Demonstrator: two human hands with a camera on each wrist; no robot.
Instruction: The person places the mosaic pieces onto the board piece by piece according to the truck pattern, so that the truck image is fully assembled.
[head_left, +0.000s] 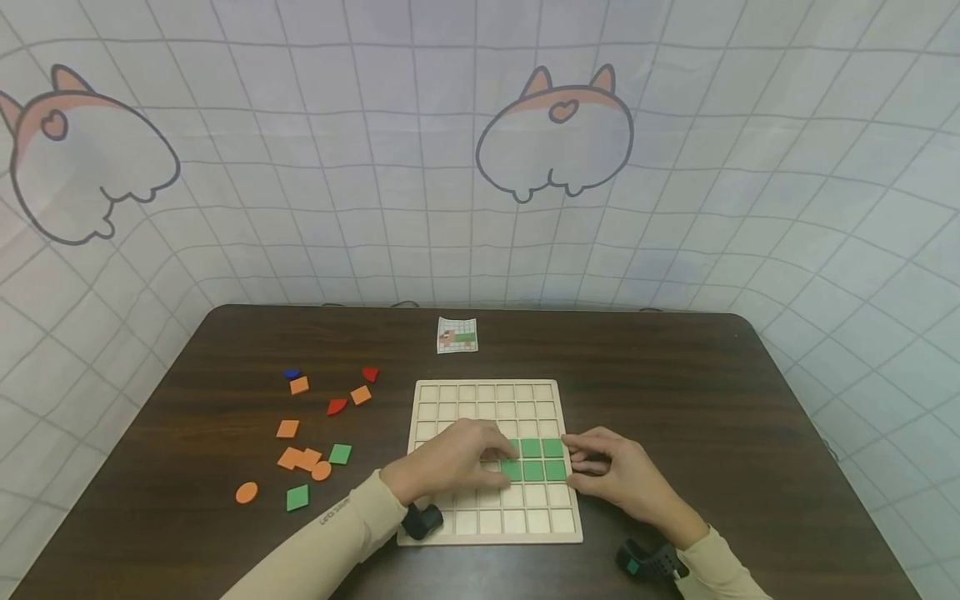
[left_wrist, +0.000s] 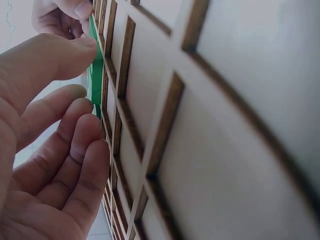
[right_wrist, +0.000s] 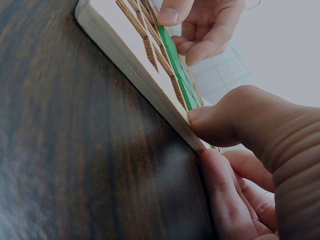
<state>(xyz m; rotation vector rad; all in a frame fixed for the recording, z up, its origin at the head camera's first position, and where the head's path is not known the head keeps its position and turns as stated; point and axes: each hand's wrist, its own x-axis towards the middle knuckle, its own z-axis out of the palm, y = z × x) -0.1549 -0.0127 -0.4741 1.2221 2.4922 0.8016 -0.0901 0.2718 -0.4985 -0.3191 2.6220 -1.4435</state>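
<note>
"So, what are we seeing our left hand do?"

"We see its thumb and fingers bent with a modest gap between them, reaching over the board to the left end of the green squares; the thumb seems to meet their edge, though we cannot tell how firmly"

"And our right hand?"

"We have its thumb and fingers slightly parted, their tips touching the right edge of the grid board, just beside those squares"

"Where do the squares sit?"

"We find them in the board's right-hand columns, two rows deep, the leftmost partly behind our left fingers"

"And farther out?"

"Left of the board we spot two loose green tiles, five orange squares, two orange discs, two red pieces and a blue piece. Beyond the board we see a small patterned card on the dark table, and behind that our checked cloth with cartoon animals on it"
</note>
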